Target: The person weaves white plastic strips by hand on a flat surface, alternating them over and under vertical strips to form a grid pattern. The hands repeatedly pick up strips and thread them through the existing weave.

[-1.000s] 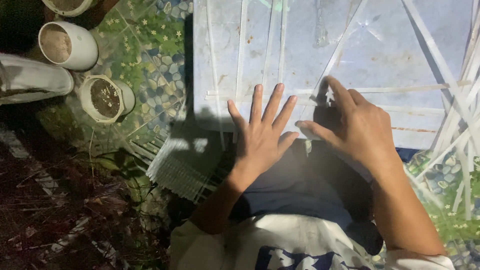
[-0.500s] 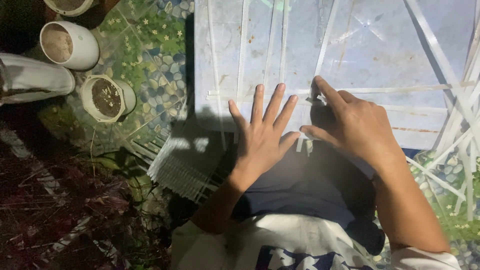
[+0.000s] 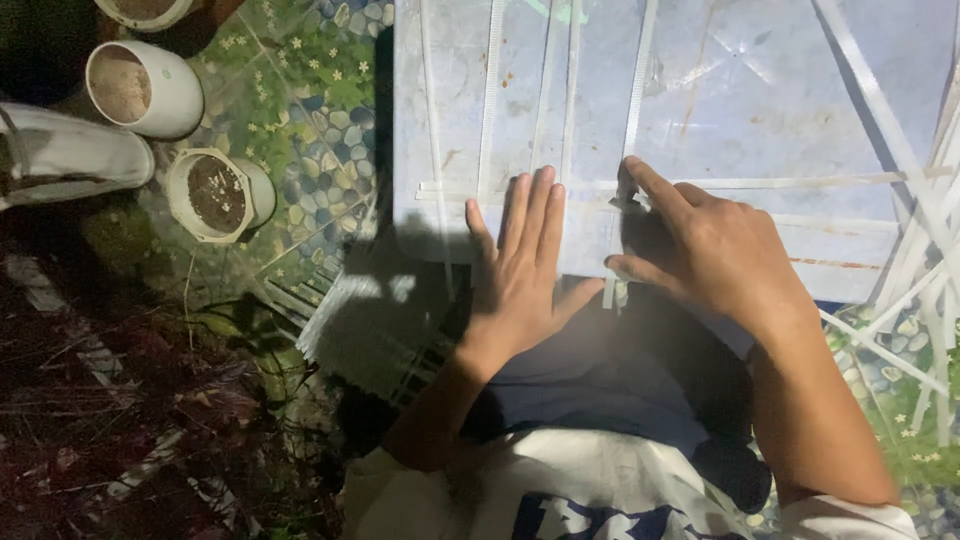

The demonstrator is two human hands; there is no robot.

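My left hand (image 3: 523,262) lies flat with fingers spread on a pale blue board (image 3: 720,90), pressing down several white strips (image 3: 560,100) that run lengthwise across it. My right hand (image 3: 712,252) pinches one upright strip (image 3: 634,110) between thumb and forefinger, where it meets a crosswise strip (image 3: 800,183). The board rests over my lap, above dark shorts and a white shirt.
White plant pots with soil stand at the left: a small one (image 3: 215,192), a larger one (image 3: 143,88) and a tipped one (image 3: 70,158). A bundle of loose white strips (image 3: 925,240) fans out at the right. Pebble-patterned floor tiles (image 3: 310,90) surround the board.
My right hand has slid leftward along the crosswise strip and taken hold of the upright strip. My left hand has stayed flat in the same place.
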